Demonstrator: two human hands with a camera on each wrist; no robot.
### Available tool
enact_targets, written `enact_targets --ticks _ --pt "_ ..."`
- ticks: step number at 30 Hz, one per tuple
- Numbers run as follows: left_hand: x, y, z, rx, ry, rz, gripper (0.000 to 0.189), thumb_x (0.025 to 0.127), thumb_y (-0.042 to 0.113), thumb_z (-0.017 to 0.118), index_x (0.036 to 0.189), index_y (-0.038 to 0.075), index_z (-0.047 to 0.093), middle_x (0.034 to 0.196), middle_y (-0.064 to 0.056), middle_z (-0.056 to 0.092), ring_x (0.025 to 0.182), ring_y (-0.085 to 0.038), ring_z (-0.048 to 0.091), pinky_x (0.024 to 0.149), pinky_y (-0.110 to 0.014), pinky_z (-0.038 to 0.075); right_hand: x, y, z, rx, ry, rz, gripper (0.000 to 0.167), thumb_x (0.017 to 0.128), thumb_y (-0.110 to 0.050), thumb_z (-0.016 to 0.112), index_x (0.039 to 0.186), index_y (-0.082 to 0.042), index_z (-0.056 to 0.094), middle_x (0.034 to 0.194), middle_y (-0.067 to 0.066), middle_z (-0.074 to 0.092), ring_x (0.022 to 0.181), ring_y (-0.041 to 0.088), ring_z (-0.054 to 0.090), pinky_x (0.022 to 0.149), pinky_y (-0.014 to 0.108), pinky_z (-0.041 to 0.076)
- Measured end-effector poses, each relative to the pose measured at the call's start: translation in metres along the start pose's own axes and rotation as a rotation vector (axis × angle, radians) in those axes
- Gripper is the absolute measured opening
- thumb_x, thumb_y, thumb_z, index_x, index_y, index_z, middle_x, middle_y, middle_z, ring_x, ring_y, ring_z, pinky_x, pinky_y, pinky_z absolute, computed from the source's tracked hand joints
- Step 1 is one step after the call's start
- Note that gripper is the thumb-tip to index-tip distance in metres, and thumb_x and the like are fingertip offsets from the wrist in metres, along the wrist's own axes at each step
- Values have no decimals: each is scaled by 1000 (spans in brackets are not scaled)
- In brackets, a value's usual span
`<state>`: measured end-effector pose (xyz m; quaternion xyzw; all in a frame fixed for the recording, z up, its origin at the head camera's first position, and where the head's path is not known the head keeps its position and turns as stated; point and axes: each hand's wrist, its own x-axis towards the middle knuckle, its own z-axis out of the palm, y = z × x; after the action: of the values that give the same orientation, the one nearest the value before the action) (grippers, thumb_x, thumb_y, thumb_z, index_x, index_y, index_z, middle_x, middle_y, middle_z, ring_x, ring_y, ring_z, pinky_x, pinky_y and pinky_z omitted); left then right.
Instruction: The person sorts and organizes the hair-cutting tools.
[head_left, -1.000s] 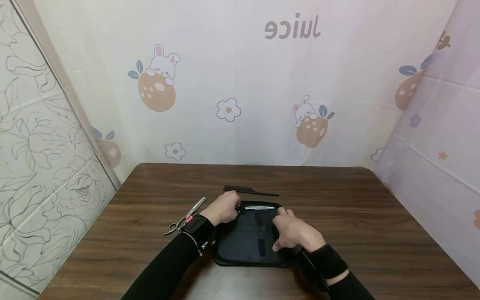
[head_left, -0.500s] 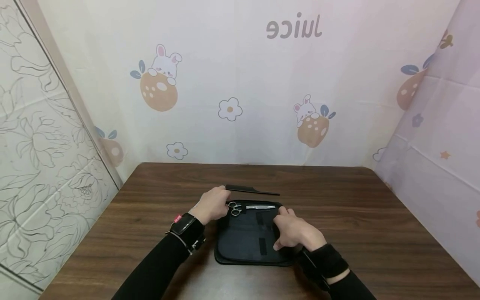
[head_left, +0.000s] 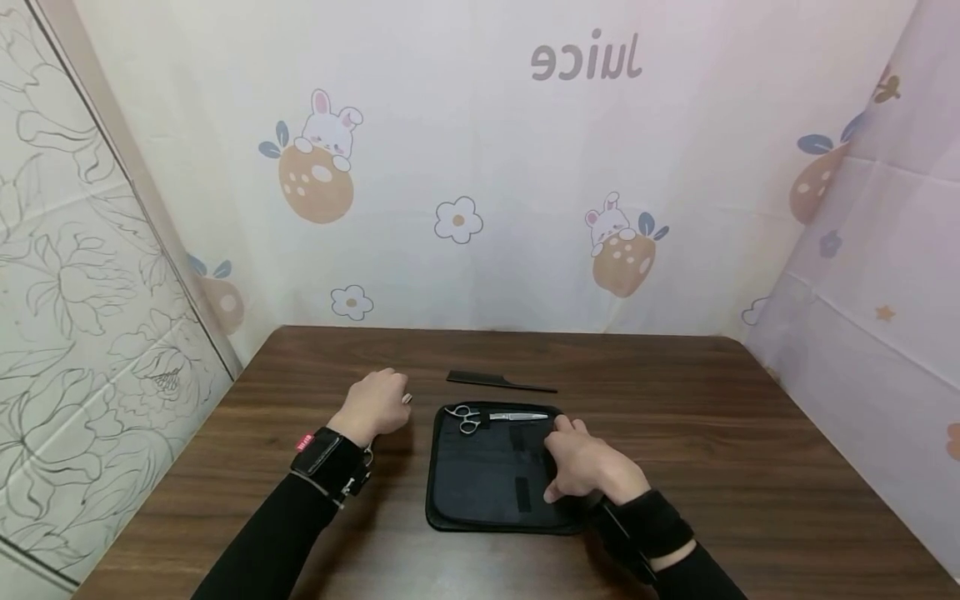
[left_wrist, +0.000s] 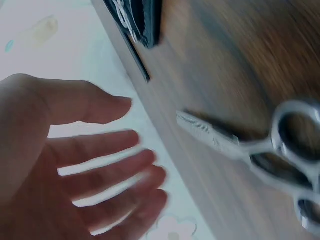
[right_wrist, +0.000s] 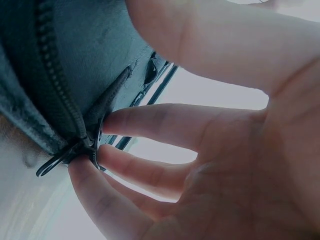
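A black zip case (head_left: 487, 475) lies unfolded on the table. A pair of silver hair scissors (head_left: 517, 416) sits along its far edge, under a black strap. My right hand (head_left: 588, 462) holds the case's right edge; in the right wrist view its thumb lies over the case and its fingertips (right_wrist: 111, 124) touch the edge by the zip pull (right_wrist: 55, 159). To the left of the case, my left hand (head_left: 372, 406) hovers with fingers spread and nothing held. Beneath it lie thinning scissors (left_wrist: 215, 137) with a toothed blade, mostly hidden by the hand in the head view.
A black tail comb (head_left: 487, 379) lies behind the case. The wooden table (head_left: 750, 467) meets a printed curtain (head_left: 525, 275) at its far edge. More curtain hangs at the right, and a flower-patterned panel (head_left: 97, 292) stands at the left.
My left hand has let go of the hair scissors at the case and moved left, over the thinning scissors. The handles in the case are now uncovered. My right hand stays in place.
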<state>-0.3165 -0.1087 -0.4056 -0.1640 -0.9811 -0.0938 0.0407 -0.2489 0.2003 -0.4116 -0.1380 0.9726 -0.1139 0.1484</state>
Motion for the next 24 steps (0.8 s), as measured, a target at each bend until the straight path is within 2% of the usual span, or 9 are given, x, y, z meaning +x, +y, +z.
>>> enact_targets --ticks 2,6,11,15,20,24 --pt "-4 -3 -2 14 -19 -29 3 83 4 64 81 7 64 88 -10 60 76 -28 57 65 -45 49 0 0 0 -2 2 0 56 72 -18 94 117 4 68 117 13 49 106 31 43 85 52 48" --pt "-10 -8 -5 16 -67 -87 16 83 5 64 71 9 56 76 -8 55 67 -26 53 59 -42 45 0 0 0 -4 6 -1 57 72 -19 94 117 4 68 116 13 49 107 32 44 85 52 48" --pt "-15 -14 -4 -16 -154 -130 16 86 6 64 72 8 56 67 -5 49 60 -22 49 57 -37 39 0 0 0 -7 12 -3 58 71 -19 95 117 5 68 117 13 50 108 32 45 85 52 49" --pt "-19 -18 -4 -20 -214 -141 15 86 8 67 74 8 57 68 -5 51 62 -23 50 59 -38 41 -1 0 -1 -5 9 -6 57 71 -19 94 116 4 68 117 13 50 109 32 45 85 52 49" --pt "-24 -23 -5 -2 -255 -148 19 86 17 74 77 8 59 73 -6 57 68 -25 55 63 -43 47 -1 0 -1 1 7 -3 58 71 -19 94 117 4 68 119 14 50 109 32 45 86 52 48" --pt "-27 -26 -5 -19 -272 -157 22 85 20 75 75 9 60 72 -6 57 66 -24 55 61 -41 45 -1 0 -1 -3 10 0 59 71 -19 95 117 5 68 119 14 51 110 33 45 87 53 48"
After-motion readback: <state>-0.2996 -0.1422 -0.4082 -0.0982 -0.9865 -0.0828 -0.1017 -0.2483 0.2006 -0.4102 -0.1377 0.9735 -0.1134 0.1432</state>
